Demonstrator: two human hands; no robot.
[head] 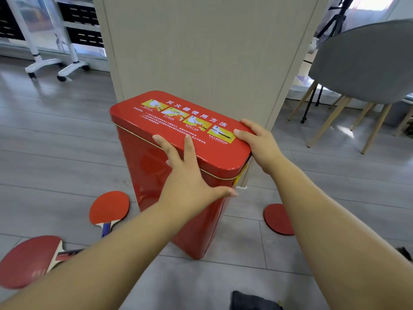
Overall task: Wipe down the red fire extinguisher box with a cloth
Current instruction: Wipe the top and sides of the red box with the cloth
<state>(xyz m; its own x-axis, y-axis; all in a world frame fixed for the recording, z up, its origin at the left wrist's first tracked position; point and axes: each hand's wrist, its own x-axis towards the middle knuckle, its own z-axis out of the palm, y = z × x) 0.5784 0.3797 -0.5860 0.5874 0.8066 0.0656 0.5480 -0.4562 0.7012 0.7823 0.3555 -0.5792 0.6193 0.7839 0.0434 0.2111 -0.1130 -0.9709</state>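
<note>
The red fire extinguisher box [156, 175] stands upright on the floor against a pale pillar. Its lid [178, 121] carries yellow instruction pictures and white writing. My left hand [190, 177] lies spread against the front wall, with straight fingertips reaching over the lid's near edge and the thumb pointing right. My right hand [259, 142] grips the lid's right end, thumb on top and fingers round the far corner. A dark piece of fabric [252, 300], possibly the cloth, lies at the bottom edge of the view; neither hand holds it.
Three red table-tennis paddles lie on the grey floor: one [109, 209] left of the box, one [29, 260] at the near left, one [279, 219] to the right. The pillar [201, 52] stands directly behind. A grey chair [362, 70] on wooden legs is at the right, white wheeled stands [55, 63] at the far left.
</note>
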